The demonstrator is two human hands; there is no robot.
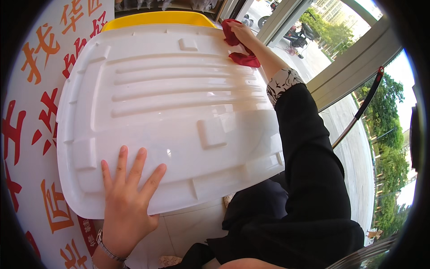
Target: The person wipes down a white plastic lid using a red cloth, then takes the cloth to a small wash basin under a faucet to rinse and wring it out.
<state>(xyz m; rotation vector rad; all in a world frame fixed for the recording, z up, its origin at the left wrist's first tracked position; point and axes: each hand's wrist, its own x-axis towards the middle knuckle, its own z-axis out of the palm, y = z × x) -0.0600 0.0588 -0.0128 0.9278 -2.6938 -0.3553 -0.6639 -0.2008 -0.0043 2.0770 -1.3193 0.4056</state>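
Observation:
A large white plastic lid [161, 127] with raised ribs and blocks lies before me, tilted, over a yellow plastic bin [158, 19] whose edge shows at the far side. My left hand [129, 195] rests with fingers spread on the lid's near left part, with nothing held in it; its thumb is at the near rim. At the lid's far right corner, my right hand [242, 33] grips a red cloth [247, 60], part of which hangs down over the lid's surface.
A white panel [30, 90] with large red and orange writing stands along the left. On the right are a glass door's frame [356, 70] and a black-sleeved handle or bar [366, 97]. Tiled floor [181, 225] shows below the lid. Shelving [174, 6] stands behind the bin.

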